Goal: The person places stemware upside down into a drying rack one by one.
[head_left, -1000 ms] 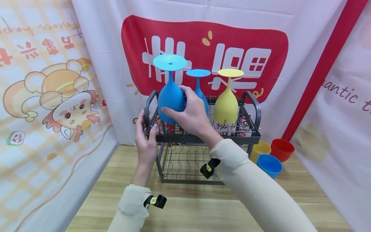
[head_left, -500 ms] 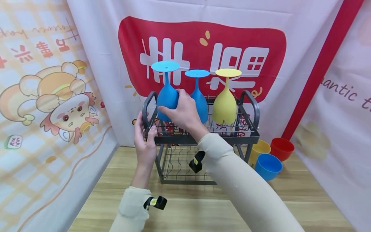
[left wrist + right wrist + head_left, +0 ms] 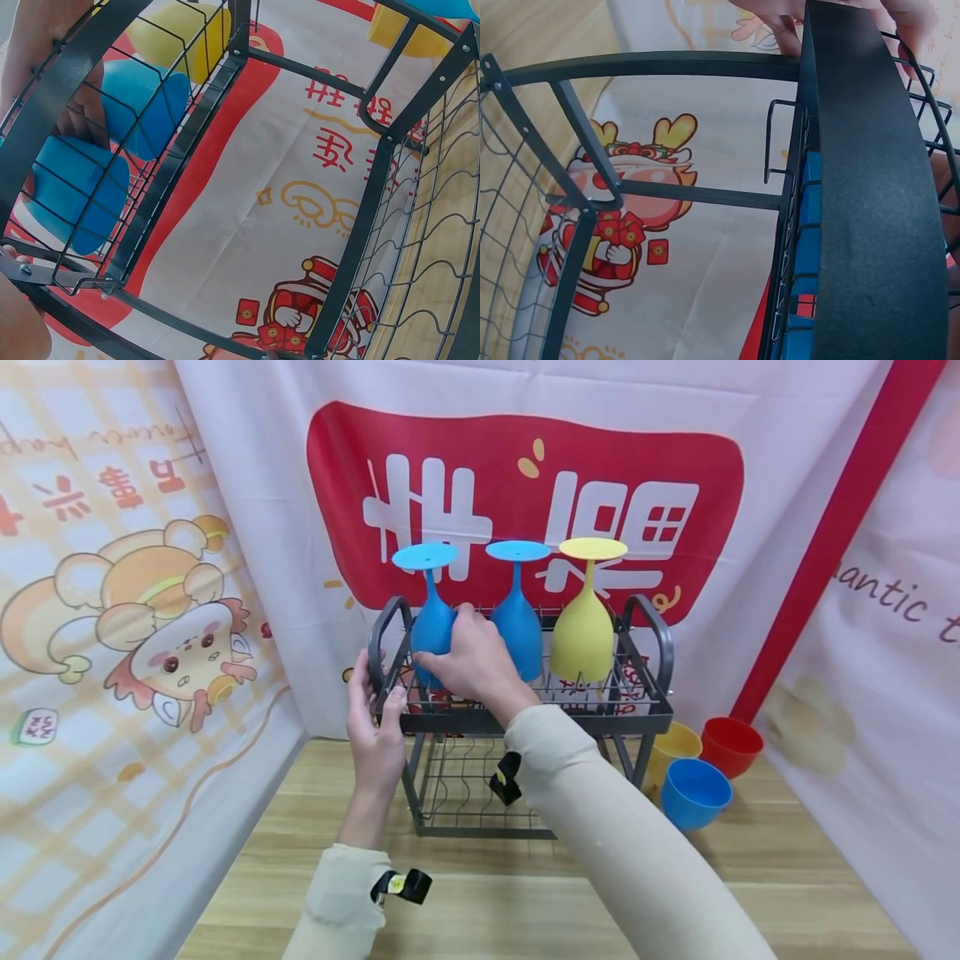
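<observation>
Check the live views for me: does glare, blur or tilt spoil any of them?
Head: bright, fairly even light, no strong glare, right hand and left hand both distinct; left wrist: steeply tilted, the rack partly screening the blue goblets; right wrist: also tilted, a dark bar hiding most of the goblets; no heavy blur anywhere.

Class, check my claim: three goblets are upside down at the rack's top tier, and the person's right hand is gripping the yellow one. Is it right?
Not quite. The head view shows the right hand gripping the leftmost blue goblet, not the yellow goblet. The rest holds: all three are upside down at the top tier of the rack.
</observation>
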`<act>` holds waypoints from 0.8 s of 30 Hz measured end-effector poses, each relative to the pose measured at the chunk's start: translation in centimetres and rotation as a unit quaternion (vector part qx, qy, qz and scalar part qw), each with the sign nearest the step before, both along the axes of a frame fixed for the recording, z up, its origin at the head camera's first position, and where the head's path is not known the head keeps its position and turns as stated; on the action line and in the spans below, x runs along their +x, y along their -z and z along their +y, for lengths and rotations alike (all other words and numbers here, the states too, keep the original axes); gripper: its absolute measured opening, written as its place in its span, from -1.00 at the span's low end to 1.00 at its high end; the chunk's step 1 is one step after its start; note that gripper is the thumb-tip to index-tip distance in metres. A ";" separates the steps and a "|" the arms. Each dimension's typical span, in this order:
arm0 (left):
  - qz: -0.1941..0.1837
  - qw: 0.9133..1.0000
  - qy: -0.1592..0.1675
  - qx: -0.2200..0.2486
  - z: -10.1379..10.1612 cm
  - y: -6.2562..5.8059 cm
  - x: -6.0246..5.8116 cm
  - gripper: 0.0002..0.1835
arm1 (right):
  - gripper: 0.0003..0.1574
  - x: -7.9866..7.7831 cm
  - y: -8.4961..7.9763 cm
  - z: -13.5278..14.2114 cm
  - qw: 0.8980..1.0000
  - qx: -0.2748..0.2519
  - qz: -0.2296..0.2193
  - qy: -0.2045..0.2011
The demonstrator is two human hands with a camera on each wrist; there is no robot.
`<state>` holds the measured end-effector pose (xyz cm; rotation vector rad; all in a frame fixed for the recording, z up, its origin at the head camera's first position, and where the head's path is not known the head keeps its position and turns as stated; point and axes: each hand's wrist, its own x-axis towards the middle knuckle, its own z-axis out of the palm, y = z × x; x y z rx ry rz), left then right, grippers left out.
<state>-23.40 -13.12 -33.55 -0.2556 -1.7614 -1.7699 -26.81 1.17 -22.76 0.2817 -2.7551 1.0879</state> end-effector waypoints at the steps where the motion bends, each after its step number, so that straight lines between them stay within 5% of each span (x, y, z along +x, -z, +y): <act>1: 0.000 1.000 0.000 0.002 0.0 0.0 0.0 -0.33 | 0.09 0.0 0.0 0.0 1.000 0.000 -0.002 0.001; 24: 0.000 1.000 -0.001 -0.005 0.0 0.0 0.0 -0.33 | 0.10 0.1 -0.1 -0.1 1.000 0.010 0.016 0.025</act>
